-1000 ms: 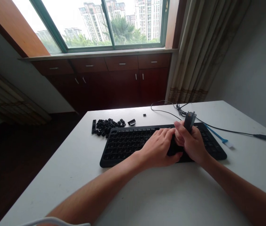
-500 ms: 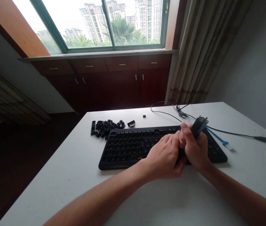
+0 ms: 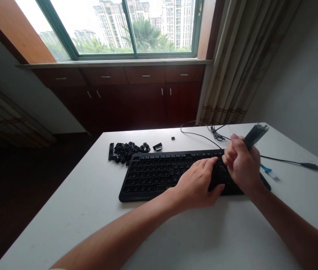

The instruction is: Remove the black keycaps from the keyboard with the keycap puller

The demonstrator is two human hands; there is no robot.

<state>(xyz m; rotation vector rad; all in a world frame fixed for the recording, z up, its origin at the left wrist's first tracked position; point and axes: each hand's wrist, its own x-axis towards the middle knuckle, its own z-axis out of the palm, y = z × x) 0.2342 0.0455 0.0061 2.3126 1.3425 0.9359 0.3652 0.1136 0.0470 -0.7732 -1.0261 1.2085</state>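
- Black keyboard [image 3: 147, 174] lying crosswise on white table [image 3: 77, 221]; broad strip of tabletop along its front edge.
- Left hand [image 3: 195, 183] over keyboard, right of centre; fingers close together, thumb spread apart toward front edge.
- Right hand [image 3: 243, 161] just beside, over keyboard's right part, contact unclear; fingers curled tight around dark tool [image 3: 256, 135], upper end blurred, tilted toward far right.
- Heaped loose keycaps [image 3: 129, 150] at keyboard's far left corner, near table's far edge.
- Coiled cable [image 3: 217, 133] close to far edge; blue, white-tipped stick [image 3: 266, 168] just beyond right hand.
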